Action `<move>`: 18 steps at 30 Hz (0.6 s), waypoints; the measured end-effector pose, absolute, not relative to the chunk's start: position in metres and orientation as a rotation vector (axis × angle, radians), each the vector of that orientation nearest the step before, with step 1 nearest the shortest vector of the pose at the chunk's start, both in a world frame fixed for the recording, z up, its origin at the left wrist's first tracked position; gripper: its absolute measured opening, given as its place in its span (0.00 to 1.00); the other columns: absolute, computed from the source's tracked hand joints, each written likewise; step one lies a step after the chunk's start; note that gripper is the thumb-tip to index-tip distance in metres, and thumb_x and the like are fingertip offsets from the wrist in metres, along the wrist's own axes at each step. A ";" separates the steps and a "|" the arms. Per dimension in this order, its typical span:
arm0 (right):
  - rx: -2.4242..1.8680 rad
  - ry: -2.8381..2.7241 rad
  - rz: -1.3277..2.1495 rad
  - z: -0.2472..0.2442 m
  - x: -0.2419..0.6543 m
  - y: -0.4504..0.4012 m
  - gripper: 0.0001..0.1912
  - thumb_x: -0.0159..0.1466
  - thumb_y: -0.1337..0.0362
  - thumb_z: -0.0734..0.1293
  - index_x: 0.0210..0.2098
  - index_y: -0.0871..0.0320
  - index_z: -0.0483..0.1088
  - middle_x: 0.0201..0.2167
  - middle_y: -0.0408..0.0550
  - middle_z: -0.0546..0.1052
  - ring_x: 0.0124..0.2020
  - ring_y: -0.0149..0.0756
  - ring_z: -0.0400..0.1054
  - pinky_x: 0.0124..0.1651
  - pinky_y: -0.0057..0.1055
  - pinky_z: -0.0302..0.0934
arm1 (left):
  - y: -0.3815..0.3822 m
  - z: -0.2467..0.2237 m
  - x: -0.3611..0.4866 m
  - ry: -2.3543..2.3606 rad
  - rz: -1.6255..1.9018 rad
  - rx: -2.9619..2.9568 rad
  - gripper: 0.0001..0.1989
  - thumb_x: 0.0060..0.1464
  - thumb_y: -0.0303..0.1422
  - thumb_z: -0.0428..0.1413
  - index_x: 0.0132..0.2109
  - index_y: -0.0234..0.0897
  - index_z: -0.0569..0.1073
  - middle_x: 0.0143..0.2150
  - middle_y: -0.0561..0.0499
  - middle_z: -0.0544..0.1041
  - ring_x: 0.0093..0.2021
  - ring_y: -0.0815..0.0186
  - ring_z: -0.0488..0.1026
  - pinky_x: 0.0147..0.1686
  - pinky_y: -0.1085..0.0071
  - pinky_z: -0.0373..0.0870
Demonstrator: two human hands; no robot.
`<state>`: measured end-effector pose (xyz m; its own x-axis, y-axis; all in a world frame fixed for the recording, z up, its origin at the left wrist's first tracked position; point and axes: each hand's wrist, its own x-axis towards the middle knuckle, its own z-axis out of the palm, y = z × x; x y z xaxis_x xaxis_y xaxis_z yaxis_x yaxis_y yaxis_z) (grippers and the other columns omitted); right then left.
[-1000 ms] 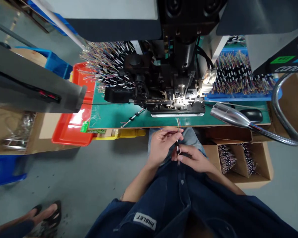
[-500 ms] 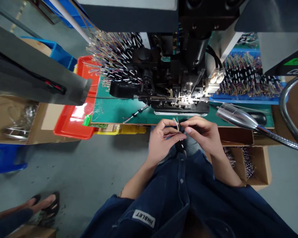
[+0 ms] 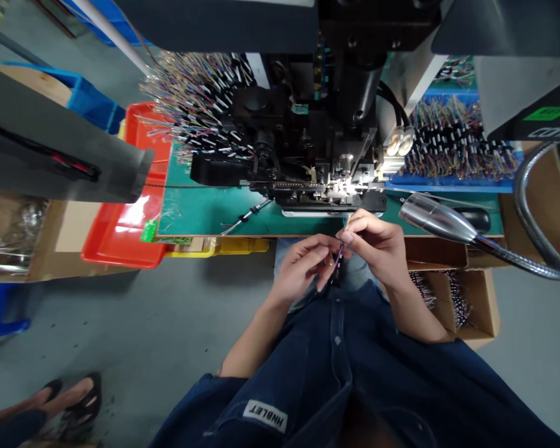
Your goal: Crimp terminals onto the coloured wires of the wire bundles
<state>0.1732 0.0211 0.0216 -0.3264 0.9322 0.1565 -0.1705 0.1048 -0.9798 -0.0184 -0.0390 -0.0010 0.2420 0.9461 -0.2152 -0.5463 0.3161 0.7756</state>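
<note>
A black bench machine [image 3: 354, 93] looms over the green worktop [image 3: 200, 214], with a red plastic tray [image 3: 121, 246] at its left end and a metal gooseneck lamp [image 3: 434, 218] toward its right. Before me, the right hand [image 3: 380, 242] pinches, thumb to forefinger; the left hand [image 3: 296, 267] curls narrowly alongside, whether gripping I can't tell. Between them, a multicoloured wire cable [image 3: 340, 256] hangs above the lap, near the worktop's front edge.

There are two hands [image 3: 297, 269] [image 3: 381, 247], one held cable [image 3: 340, 255], one lamp [image 3: 436, 218], one mouse [image 3: 475, 219].
</note>
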 end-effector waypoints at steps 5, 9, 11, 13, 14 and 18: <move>-0.812 -1.428 1.424 0.027 0.174 0.020 0.11 0.76 0.52 0.82 0.39 0.50 0.87 0.33 0.45 0.80 0.35 0.39 0.72 0.38 0.39 0.65 | -0.034 0.010 -0.014 0.871 1.217 0.709 0.20 0.67 0.50 0.74 0.39 0.37 0.85 0.34 0.47 0.86 0.32 0.63 0.81 0.36 0.68 0.80; -0.736 -1.484 1.451 0.031 0.172 0.020 0.12 0.74 0.52 0.84 0.37 0.50 0.87 0.32 0.45 0.80 0.37 0.40 0.71 0.39 0.39 0.64 | -0.035 0.015 -0.019 0.915 1.198 0.859 0.20 0.68 0.48 0.75 0.37 0.38 0.84 0.33 0.47 0.86 0.35 0.62 0.84 0.38 0.69 0.78; -0.720 -1.472 1.468 0.032 0.170 0.020 0.12 0.73 0.52 0.84 0.38 0.50 0.87 0.31 0.43 0.79 0.36 0.39 0.70 0.39 0.38 0.63 | -0.037 0.017 -0.020 0.944 1.190 0.897 0.19 0.63 0.48 0.79 0.38 0.39 0.84 0.34 0.49 0.87 0.34 0.62 0.84 0.39 0.68 0.80; -0.723 -1.470 1.461 0.031 0.170 0.020 0.12 0.73 0.52 0.84 0.38 0.50 0.87 0.31 0.43 0.78 0.36 0.39 0.69 0.39 0.38 0.62 | -0.040 0.019 -0.020 1.014 1.202 0.931 0.19 0.58 0.46 0.82 0.39 0.40 0.84 0.35 0.51 0.87 0.35 0.63 0.84 0.39 0.68 0.81; -0.726 -1.474 1.448 0.030 0.170 0.020 0.11 0.73 0.52 0.84 0.39 0.49 0.87 0.32 0.43 0.78 0.36 0.39 0.69 0.39 0.38 0.63 | -0.041 0.020 -0.020 1.057 1.216 0.951 0.19 0.56 0.45 0.83 0.39 0.40 0.84 0.35 0.51 0.87 0.35 0.64 0.84 0.38 0.69 0.81; -0.796 -1.490 1.366 0.030 0.171 0.017 0.10 0.76 0.51 0.82 0.40 0.49 0.88 0.34 0.45 0.80 0.37 0.40 0.72 0.40 0.40 0.65 | -0.044 0.020 -0.017 1.162 1.259 0.960 0.18 0.55 0.45 0.83 0.36 0.41 0.85 0.33 0.52 0.86 0.24 0.69 0.75 0.24 0.72 0.71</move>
